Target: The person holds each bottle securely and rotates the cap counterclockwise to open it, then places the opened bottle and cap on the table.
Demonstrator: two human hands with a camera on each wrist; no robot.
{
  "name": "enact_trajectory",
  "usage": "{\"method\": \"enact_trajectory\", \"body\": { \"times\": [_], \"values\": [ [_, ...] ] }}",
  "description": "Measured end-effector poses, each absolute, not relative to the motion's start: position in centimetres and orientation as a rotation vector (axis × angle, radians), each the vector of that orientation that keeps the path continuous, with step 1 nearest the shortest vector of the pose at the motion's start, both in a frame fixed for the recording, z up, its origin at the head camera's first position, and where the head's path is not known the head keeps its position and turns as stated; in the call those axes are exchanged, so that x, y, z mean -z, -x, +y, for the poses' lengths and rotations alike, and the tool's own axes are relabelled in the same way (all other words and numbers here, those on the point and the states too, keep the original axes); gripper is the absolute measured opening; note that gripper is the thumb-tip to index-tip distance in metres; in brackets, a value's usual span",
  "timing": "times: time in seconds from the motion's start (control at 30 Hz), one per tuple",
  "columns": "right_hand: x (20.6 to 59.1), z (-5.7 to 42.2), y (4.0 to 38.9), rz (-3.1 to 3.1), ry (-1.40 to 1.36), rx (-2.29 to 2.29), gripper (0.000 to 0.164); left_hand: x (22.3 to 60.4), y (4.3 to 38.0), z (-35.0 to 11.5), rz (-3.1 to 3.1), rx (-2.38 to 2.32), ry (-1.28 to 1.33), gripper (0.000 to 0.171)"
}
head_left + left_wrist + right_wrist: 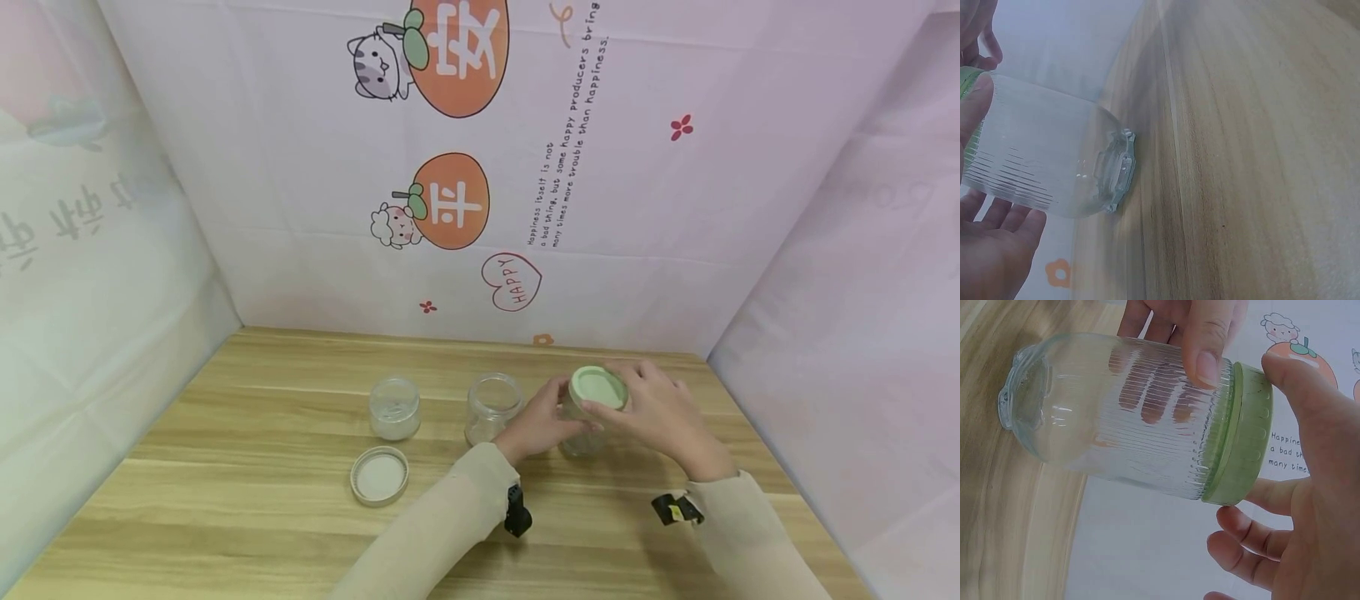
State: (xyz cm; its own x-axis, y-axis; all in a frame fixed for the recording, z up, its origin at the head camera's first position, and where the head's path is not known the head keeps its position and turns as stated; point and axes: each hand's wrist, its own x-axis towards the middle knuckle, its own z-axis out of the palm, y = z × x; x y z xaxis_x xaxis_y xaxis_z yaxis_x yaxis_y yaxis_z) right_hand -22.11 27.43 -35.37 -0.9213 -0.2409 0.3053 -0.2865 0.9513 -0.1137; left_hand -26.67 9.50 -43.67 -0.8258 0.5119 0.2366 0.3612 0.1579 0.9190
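Observation:
A clear ribbed glass jar (1085,425) with a green lid (600,387) is between my two hands at the right of the table. My left hand (540,425) holds the glass body, its fingers around the far side and the thumb on the near side. My right hand (663,408) grips the rim of the green lid, thumb on one side and fingers on the other. The lid sits on the jar's mouth. In the left wrist view the jar's footed glass base (1119,169) is close to the wood; whether it touches I cannot tell.
Left of my hands stands an open glass jar (480,408), and farther left a short clear jar (394,408). A pale round lid (380,477) lies in front of the short jar. White printed cloth (600,292) walls in the wooden table (247,467) at the back and sides.

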Motion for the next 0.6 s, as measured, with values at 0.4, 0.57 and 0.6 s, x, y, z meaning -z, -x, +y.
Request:
{"method": "enact_trajectory", "body": {
  "times": [0.4, 0.57, 0.6],
  "values": [
    [35.56, 27.46, 22.12, -2.810, -0.415, -0.253, 0.083, 43.52, 26.49, 9.44, 2.281, -1.755, -0.844, 0.077],
    [35.73, 27.52, 22.26, -2.797, -0.434, -0.255, 0.084, 43.29, 26.33, 9.44, 2.265, -1.767, -0.841, 0.076],
    [35.78, 27.53, 22.30, -2.794, -0.439, -0.259, 0.084, 43.23, 26.28, 9.42, 2.259, -1.769, -0.841, 0.076]
  ]
}}
